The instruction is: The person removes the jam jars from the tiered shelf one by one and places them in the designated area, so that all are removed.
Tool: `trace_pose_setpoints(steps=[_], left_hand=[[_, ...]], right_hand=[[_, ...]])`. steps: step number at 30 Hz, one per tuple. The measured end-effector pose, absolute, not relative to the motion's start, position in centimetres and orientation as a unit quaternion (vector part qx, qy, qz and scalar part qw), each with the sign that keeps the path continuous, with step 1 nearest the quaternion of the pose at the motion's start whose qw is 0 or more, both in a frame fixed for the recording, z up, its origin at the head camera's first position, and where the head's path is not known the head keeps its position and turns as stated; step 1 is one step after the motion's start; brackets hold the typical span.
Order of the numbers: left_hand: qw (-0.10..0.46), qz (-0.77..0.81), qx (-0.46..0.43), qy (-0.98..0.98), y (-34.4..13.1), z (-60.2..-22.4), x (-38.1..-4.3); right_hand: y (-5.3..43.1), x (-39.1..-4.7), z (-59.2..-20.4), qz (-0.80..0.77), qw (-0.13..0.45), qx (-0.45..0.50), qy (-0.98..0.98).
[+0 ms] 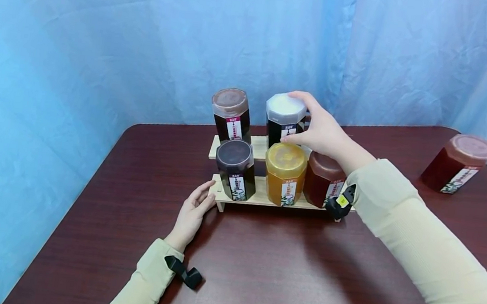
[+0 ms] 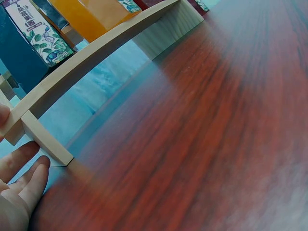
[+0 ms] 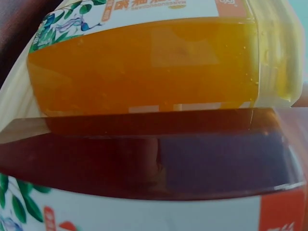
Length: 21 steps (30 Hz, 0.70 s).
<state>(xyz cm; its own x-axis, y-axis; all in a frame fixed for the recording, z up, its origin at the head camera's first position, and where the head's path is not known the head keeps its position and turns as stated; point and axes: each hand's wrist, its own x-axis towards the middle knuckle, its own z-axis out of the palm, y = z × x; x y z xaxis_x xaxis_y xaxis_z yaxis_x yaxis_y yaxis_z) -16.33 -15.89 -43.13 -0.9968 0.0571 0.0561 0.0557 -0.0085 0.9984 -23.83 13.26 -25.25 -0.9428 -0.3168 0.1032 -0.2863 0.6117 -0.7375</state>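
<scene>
My right hand [image 1: 321,131] grips a dark jar with a whitish lid [image 1: 286,105] at the upper step of a wooden rack [image 1: 258,148], thumb in front and fingers round the lid's far side. At the rack's left end, my left hand [image 1: 192,214] holds the lower board's corner; the left wrist view shows its fingertips [image 2: 41,166] beside the short leg. A brown-lidded jar [image 1: 232,112] stands on the upper step. Along the lower step are a dark jar [image 1: 235,163], a yellow jar [image 1: 286,170] and a red-brown jar [image 1: 324,174], partly behind my right wrist.
Another red jar [image 1: 458,163] stands apart at the right on the dark red-brown table [image 1: 292,274]. Blue curtain cloth [image 1: 184,38] hangs behind the table and along its sides. In the right wrist view, the yellow jar [image 3: 144,67] and red-brown jar [image 3: 120,159] fill the picture.
</scene>
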Motion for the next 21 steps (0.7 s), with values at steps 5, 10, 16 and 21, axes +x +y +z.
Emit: trace_pose_setpoints(steps=[5,10,16,21], left_hand=[[0.000,0.705,0.036,0.709,-16.04,-43.08,-16.35],[-0.001,0.704,0.033,0.709,-16.18,-43.09,-16.33],[-0.001,0.703,0.032,0.710,-16.22,-43.09,-16.27],[-0.001,0.705,0.034,0.708,-16.22,-43.15,-16.30]], right_hand=[[13.14,-24.00,-25.15,-0.409,0.021,-0.170,0.896],[12.84,-24.09,-25.18,-0.408,0.016,-0.169,0.897],[12.63,-24.10,-25.39,-0.412,0.011,-0.164,0.896],[12.52,-24.08,-25.62,-0.408,-0.010,-0.163,0.898]])
